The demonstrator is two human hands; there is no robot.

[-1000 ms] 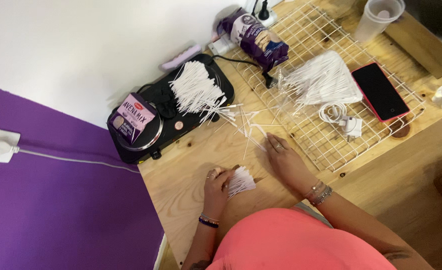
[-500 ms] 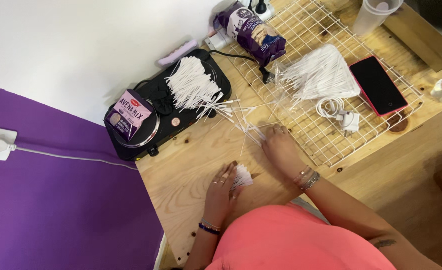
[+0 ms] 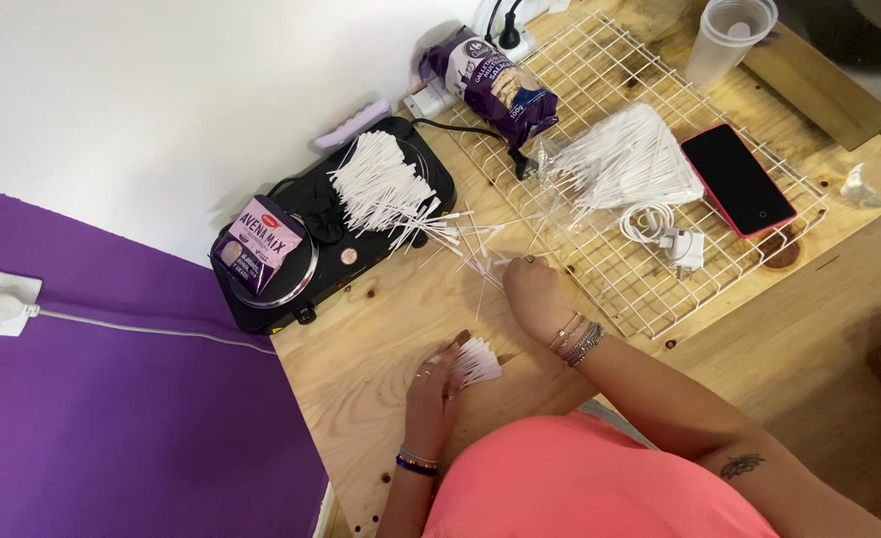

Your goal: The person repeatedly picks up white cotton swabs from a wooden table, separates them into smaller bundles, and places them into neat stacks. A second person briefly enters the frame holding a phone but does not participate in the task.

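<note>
While the left hand (image 3: pixel 436 389) lay on the wooden surface (image 3: pixel 381 349), its fingers were closed on a small fan of white sticks (image 3: pixel 477 361), the ends spreading out to the right of the thumb. From where I watched, the right hand (image 3: pixel 532 294) rested further up the surface, knuckles toward the camera, its fingertips down among a few loose sticks (image 3: pixel 480 261) scattered there — I could not tell whether the fingers were pinched on one or merely touching them. Bracelets sat on both wrists.

The loose sticks trailed off a bigger heap of sticks (image 3: pixel 386 184) that lay on top of a black hotplate (image 3: pixel 351 249), just beyond the right hand. A small pink packet (image 3: pixel 259 242) sat on the hotplate's round burner, to the left of that heap. To the right, a white wire rack (image 3: pixel 660 249) lay on the surface, its near corner just beside the right hand. On the rack were a clear bag of sticks (image 3: pixel 625 159), a coiled white charger (image 3: pixel 670 234) and a phone in a red case (image 3: pixel 737 179) — the phone well apart from both hands. A purple snack bag (image 3: pixel 495 85) leaned at the rack's far edge, and a clear plastic cup (image 3: pixel 728 35) stood beyond it.
</note>
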